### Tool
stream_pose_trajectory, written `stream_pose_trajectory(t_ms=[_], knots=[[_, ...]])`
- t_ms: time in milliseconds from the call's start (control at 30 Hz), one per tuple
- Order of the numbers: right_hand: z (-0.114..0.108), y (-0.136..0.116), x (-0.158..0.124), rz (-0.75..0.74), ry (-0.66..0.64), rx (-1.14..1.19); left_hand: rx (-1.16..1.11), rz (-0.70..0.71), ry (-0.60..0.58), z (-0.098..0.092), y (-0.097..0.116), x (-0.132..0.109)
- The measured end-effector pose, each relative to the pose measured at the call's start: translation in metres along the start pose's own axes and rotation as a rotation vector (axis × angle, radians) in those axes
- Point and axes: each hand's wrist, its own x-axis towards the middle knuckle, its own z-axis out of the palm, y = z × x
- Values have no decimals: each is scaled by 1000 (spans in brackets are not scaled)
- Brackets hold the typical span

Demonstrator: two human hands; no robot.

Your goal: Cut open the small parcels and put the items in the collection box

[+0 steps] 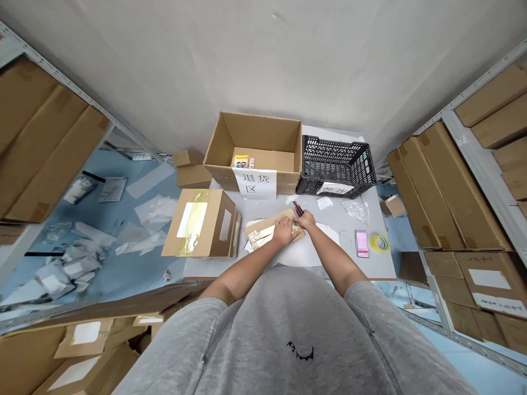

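A flat cardboard package [259,226] with a white label and shiny tape lies on the worktable in front of me. My left hand [285,230] rests over its right half, fingers spread and pressing on the top. Close beside it, at the package's right end, my right hand [305,219] is closed around a red and black utility knife [298,209], which points up and away from me. White paper [317,241] lies beneath the package and hands. Part of the package's right end is hidden by my fingers.
Behind the package stand an open cardboard box [263,131] holding small colourful packs [241,161], and a black plastic crate [335,164]. A taped carton [197,222] sits left. A phone [362,244] and tape roll [379,243] lie right. Shelves of boxes [448,186] flank the table.
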Motion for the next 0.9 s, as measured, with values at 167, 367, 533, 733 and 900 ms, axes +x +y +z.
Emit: stream_pose_trajectory(t_ms=[167, 367, 533, 733, 900], knots=[[-4, -8, -9, 1, 20, -26, -16, 35, 43, 9, 0, -2], [-21, 23, -45, -104, -42, 176, -67, 42, 116, 14, -8, -4], [-43, 74, -84, -297, -68, 7, -145, 33, 154, 16, -8, -4], [-45, 72, -95, -337, -7, -219, -191, 24, 149, 16, -7, -7], [-44, 65, -96, -293, 10, -316, -197, 24, 129, 12, -5, -7]])
